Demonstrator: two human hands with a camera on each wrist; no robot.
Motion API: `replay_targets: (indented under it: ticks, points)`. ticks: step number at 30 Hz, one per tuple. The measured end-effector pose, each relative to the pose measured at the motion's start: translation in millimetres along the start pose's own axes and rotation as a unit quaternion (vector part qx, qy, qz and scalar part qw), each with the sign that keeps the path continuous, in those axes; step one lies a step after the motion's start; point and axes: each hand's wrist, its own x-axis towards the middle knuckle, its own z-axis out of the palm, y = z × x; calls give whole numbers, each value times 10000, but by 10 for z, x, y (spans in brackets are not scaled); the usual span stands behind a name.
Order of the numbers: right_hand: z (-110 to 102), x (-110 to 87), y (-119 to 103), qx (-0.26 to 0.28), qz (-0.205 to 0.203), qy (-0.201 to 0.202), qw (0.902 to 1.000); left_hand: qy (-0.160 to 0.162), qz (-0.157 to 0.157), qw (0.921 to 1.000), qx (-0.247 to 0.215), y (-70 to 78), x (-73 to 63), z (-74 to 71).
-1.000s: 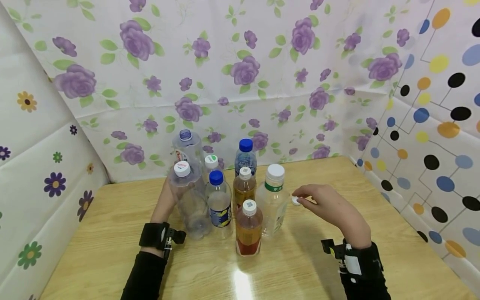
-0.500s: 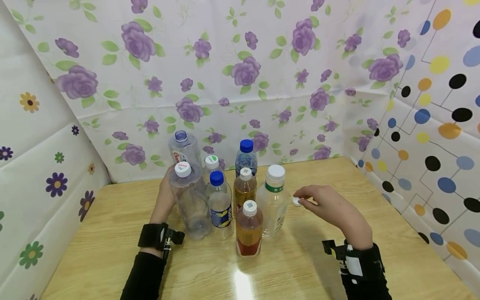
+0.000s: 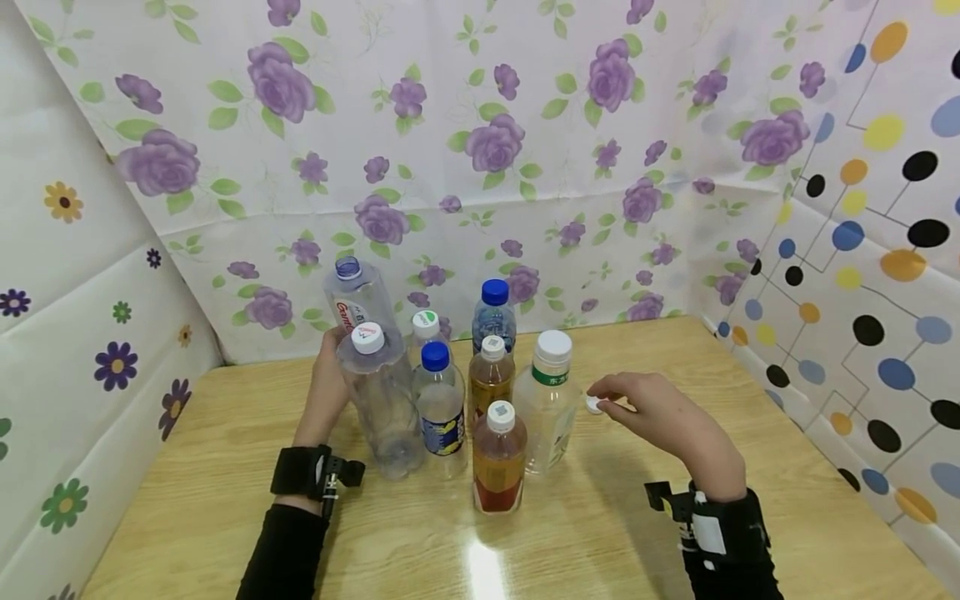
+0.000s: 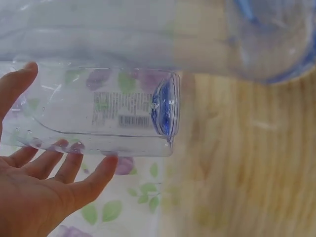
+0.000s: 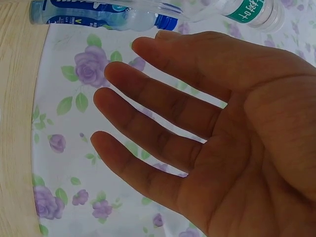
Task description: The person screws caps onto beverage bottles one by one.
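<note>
A clear, bluish plastic bottle (image 3: 358, 292) without a cap stands tilted at the back left, its open neck leaning left. My left hand (image 3: 324, 387) grips it, partly hidden behind a large capped clear bottle (image 3: 382, 408). In the left wrist view the thumb lies on one side of the held bottle (image 4: 133, 111) and the fingers (image 4: 98, 175) on the other. To the right of the group, my right hand (image 3: 660, 417) pinches a small white bottle cap (image 3: 593, 404) between thumb and fingertips. In the right wrist view the other fingers (image 5: 143, 128) are extended and slightly bent; the cap is hidden there.
Several capped bottles cluster mid-table: a blue-capped lemon-label one (image 3: 440, 417), a blue one (image 3: 494, 321), two tea bottles (image 3: 500, 467) (image 3: 491, 379), a green-banded clear one (image 3: 551, 408) and a white-capped one (image 3: 425, 325). Floral cloth (image 3: 465, 167) hangs behind the table.
My left hand has moved the uncapped bottle leftward, tilting its neck further left and away from the neighbouring bottles. My right hand with the cap stays almost still.
</note>
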Motion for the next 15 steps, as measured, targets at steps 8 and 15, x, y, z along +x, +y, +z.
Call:
replay_targets:
  ticks: [8,15]
  points:
    - [14,-7,-6,30,59,-45,10000,534,-430,9940,-850,209,-51,-202]
    - [-4,-9,-15,31,6,-37,10000,1234,-29,9886,-866,451,-211,-451]
